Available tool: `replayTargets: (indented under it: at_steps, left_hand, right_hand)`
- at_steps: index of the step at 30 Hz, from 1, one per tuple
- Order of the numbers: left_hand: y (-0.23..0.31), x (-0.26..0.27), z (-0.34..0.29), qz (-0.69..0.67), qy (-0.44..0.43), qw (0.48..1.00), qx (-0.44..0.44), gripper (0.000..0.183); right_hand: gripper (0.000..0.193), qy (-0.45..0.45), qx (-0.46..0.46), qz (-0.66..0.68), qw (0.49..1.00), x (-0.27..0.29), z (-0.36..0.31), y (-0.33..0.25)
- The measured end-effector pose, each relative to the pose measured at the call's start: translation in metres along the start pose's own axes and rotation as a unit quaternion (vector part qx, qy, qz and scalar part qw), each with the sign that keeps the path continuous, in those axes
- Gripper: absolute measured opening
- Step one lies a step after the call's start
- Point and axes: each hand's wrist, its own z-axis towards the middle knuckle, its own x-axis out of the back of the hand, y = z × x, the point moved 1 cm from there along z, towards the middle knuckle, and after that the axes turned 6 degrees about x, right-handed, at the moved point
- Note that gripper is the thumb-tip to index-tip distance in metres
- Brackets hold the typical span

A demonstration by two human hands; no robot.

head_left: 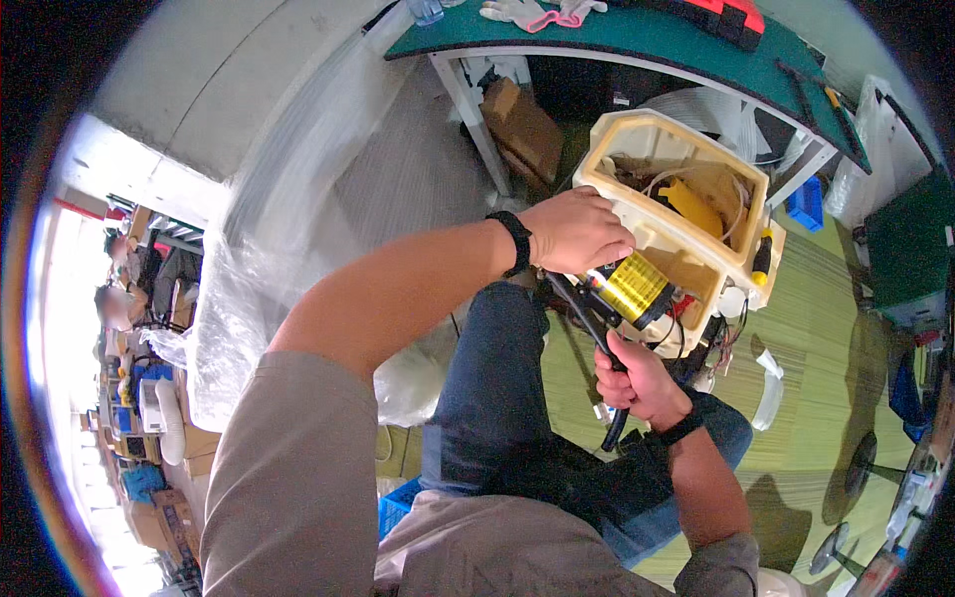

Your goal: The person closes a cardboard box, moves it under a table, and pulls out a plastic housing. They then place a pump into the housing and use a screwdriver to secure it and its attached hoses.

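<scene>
A cream-coloured plastic housing [637,214] with open compartments stands in front of me. In its near side sits a black cylinder with a shiny yellow label [634,286], like a motor or pump. My left hand [582,234] is closed over this cylinder's upper left end, hiding that end and some fingertips. Below it, my right hand [642,378] is wrapped around a black tube [615,428], whose upper part runs up beside the cylinder. Thin wires [681,333] hang by the cylinder's lower end. A yellow part [693,207] lies inside the far compartment.
A yellow-and-black tool handle [763,257] stands at the housing's right edge. Behind is a green-topped table [637,32] with gloves [542,14] and a red case [731,18]. Clear plastic wrap [288,239] hangs to the left. A blue crate [398,507] lies near my legs.
</scene>
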Motion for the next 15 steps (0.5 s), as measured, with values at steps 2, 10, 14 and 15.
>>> replayTargets:
  at_steps: [2,10,14,15]
  left_hand:
    - [0.000,0.000,-0.001,-0.001,0.006,1.000,-0.004,0.028]
    - [0.002,-0.002,0.001,0.009,0.026,1.000,-0.002,0.027]
    - [0.001,-0.006,0.002,0.007,0.037,0.999,-0.009,0.025]
    - [0.000,-0.006,-0.001,0.005,0.044,0.999,-0.008,0.023]
  right_hand:
    - [0.047,-0.032,-0.021,0.065,0.997,-0.001,0.003,0.004]
    - [0.045,-0.046,-0.003,0.140,0.989,0.004,0.005,0.024]
    - [0.037,0.201,0.222,-0.500,0.812,0.008,-0.003,0.014]
    - [0.035,0.258,0.307,-0.650,0.646,-0.004,-0.009,0.010]
